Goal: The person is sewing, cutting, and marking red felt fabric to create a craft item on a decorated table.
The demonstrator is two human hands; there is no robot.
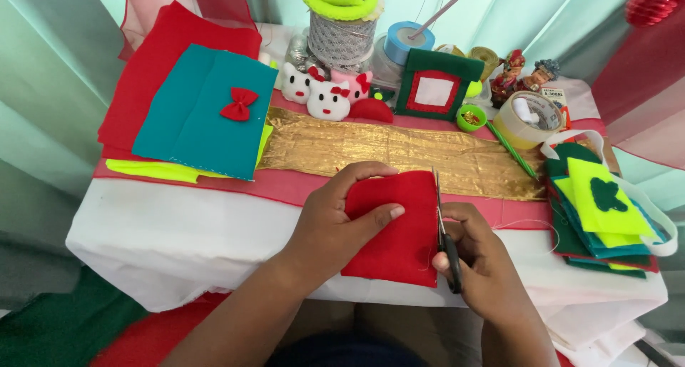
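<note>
Working over the bench (pixel 178 231), I have one red felt piece (pixel 399 231) pinched in my left hand (pixel 335 221), thumb on top and fingers curled round its upper left edge. It sits between my hands, long axis running away from me. My right hand (pixel 478 256) is closed through the handles of one pair of scissors (pixel 444 231), whose blades lie along the felt's right edge, pointing away. Farther back lie one gold fabric strip (pixel 399 149), two white cat faces (pixel 314 92) and one red bow (pixel 239 104).
</note>
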